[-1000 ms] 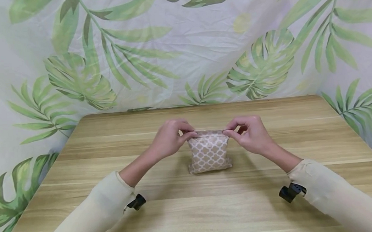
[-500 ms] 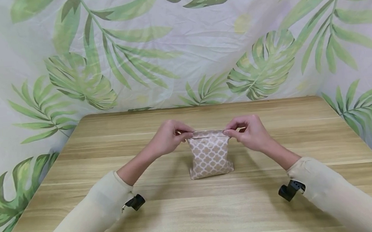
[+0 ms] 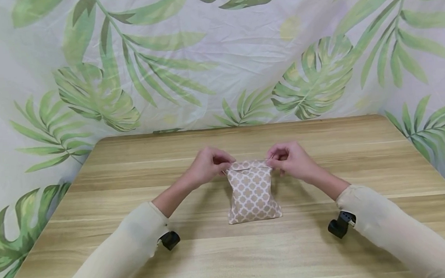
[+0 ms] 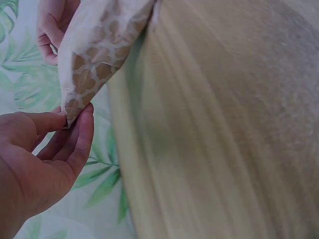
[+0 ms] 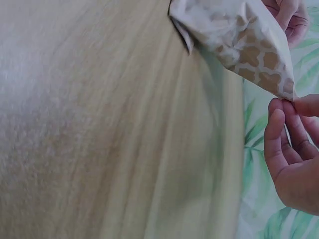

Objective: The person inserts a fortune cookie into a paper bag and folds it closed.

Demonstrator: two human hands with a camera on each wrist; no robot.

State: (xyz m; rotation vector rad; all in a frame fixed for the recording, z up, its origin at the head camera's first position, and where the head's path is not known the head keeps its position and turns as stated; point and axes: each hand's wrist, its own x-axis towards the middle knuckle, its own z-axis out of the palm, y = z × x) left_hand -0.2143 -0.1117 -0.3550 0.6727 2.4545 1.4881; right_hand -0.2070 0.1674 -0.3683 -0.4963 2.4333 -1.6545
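A small pouch (image 3: 251, 192), beige with a white quatrefoil lattice, spans the space between my hands, its folded upper band toward the far side. With thumb and fingers, my left hand (image 3: 207, 165) pinches its top left corner. At the top right corner my right hand (image 3: 290, 162) pinches in the same way. The left wrist view shows the pouch (image 4: 99, 55) narrowing to a point between thumb and fingers of the left hand (image 4: 47, 154). In the right wrist view, the right hand (image 5: 296, 154) grips the opposite corner, and the pouch (image 5: 259, 55) slants away from it.
A wood-grain table (image 3: 229, 257) lies under the hands. Behind it hangs a pale cloth (image 3: 240, 61) printed with green leaves. Small black wrist cameras (image 3: 170, 240) stick out below the cream sleeves (image 3: 114, 247).
The pouch's lower edge has come toward me, and more of its front shows. My hands have shifted slightly closer together and a little lower in the head view, still pinching the top corners.
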